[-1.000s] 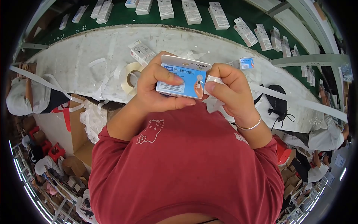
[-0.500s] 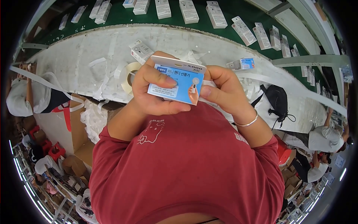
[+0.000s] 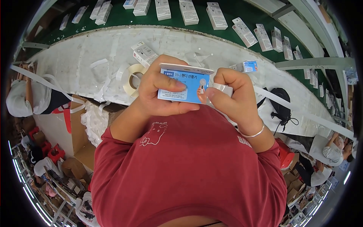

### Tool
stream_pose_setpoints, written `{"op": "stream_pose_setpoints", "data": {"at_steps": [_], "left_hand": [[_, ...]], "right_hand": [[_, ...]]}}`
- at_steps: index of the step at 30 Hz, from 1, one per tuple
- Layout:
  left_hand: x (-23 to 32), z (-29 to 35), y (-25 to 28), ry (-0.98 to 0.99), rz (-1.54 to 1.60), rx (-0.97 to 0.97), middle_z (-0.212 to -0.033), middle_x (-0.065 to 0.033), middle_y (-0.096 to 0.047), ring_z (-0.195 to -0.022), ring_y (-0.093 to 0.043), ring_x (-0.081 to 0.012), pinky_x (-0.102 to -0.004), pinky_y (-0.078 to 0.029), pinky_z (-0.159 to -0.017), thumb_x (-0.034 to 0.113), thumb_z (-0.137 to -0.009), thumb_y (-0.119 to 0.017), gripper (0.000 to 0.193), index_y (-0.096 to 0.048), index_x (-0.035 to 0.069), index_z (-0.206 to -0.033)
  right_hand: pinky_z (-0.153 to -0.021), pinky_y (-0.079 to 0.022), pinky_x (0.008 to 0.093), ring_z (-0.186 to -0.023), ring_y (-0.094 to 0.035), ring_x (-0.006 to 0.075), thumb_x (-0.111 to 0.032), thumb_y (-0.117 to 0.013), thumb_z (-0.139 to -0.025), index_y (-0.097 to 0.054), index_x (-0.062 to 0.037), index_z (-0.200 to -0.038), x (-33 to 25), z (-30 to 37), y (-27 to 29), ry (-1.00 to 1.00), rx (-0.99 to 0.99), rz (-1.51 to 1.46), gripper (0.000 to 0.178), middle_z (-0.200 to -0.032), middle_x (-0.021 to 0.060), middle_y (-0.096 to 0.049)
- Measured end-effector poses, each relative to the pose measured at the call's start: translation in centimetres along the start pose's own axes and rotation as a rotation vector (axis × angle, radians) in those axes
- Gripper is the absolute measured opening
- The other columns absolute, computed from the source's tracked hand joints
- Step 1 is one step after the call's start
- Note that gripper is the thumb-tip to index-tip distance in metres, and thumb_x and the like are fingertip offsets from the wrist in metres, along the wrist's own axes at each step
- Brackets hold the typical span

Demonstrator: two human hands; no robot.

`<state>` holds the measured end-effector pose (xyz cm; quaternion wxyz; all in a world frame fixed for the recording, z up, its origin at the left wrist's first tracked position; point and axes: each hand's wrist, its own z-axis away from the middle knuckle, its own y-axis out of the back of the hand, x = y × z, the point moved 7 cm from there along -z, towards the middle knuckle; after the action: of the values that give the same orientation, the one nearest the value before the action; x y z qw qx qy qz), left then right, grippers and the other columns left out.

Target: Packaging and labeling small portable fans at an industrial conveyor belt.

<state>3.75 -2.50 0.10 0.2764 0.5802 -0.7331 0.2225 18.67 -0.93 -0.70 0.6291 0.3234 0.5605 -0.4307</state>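
A small blue and white carton (image 3: 192, 89) with a handheld fan pictured on it is held up in front of my chest, its white hang tab along the top. My left hand (image 3: 157, 89) is closed on the carton's left part, thumb across the printed front and fingers behind and below. Beside the carton's right end, my right hand (image 3: 238, 94) pinches a small white piece (image 3: 224, 90) between thumb and curled forefinger. Whether that piece belongs to the carton, I cannot tell. A bracelet circles my right wrist.
A cream-coloured roll (image 3: 130, 81) and a white carton (image 3: 144, 53) lie beyond my left hand. Another carton (image 3: 249, 66) and a black bag (image 3: 280, 105) lie to the right. Several cartons stand on the green belt (image 3: 121, 22). An opened cardboard box (image 3: 81, 140) is at left.
Both hands and the carton have shifted slightly right. The carton has tipped so its tab shows edge-on, and my right hand has drawn away from its end, exposing the white piece.
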Motion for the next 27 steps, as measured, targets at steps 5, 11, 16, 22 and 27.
{"op": "stream_pose_setpoints", "data": {"at_steps": [5,11,16,22,27], "left_hand": [[0.7,-0.3,0.3,-0.040,-0.194,-0.051,-0.105,-0.0147,-0.054,-0.084,-0.059,-0.0240,-0.0295,-0.049,-0.070,0.007,-0.058,-0.084,0.047,-0.056,0.012,-0.095],[-0.5,1.4,1.1,0.357,-0.097,0.285,-0.110,-0.0161,-0.052,-0.090,-0.058,-0.0276,-0.0318,-0.049,-0.077,0.006,-0.059,-0.082,0.056,-0.051,0.010,-0.105],[-1.1,1.9,-0.1,0.592,0.160,0.270,-0.116,-0.0184,-0.049,-0.097,-0.056,-0.0309,-0.0366,-0.047,-0.082,0.008,-0.060,-0.080,0.068,-0.042,0.009,-0.117],[-2.0,-0.5,-1.1,0.355,0.389,0.132,-0.119,-0.0191,-0.046,-0.102,-0.054,-0.0309,-0.0425,-0.044,-0.089,0.013,-0.059,-0.079,0.084,-0.032,0.009,-0.128],[-3.3,1.0,-0.5,0.382,0.422,0.225,-0.117,-0.0176,-0.048,-0.103,-0.053,-0.0280,-0.0419,-0.041,-0.092,0.019,-0.054,-0.083,0.096,-0.028,0.011,-0.132]], "right_hand": [[-0.062,-0.034,0.0186,-0.064,-0.042,0.0089,-0.007,-0.067,-0.067,-0.052,-0.0080,-0.072,-0.2,-0.8,-0.2,-0.113,-0.104,0.176,0.016,-0.071,0.0004,-0.053],[-0.062,-0.038,0.0194,-0.064,-0.047,0.0096,-0.007,-0.074,-0.061,-0.060,-0.0056,-0.090,2.5,-0.9,0.0,0.000,-0.032,0.089,0.032,-0.077,0.0025,-0.060],[-0.061,-0.043,0.0208,-0.062,-0.050,0.0099,-0.005,-0.077,-0.058,-0.062,-0.0049,-0.102,5.1,-0.9,1.3,-0.071,-0.037,-0.111,0.046,-0.073,0.0020,-0.060],[-0.062,-0.046,0.0219,-0.060,-0.053,0.0105,-0.004,-0.079,-0.058,-0.063,-0.0045,-0.097,6.1,-0.4,-0.8,-0.224,-0.217,-0.543,0.043,-0.067,0.0004,-0.058],[-0.061,-0.042,0.0208,-0.061,-0.050,0.0104,-0.008,-0.082,-0.054,-0.058,-0.0059,-0.086,4.5,0.0,3.6,-0.001,0.060,-0.232,0.040,-0.072,0.0011,-0.058]]}}
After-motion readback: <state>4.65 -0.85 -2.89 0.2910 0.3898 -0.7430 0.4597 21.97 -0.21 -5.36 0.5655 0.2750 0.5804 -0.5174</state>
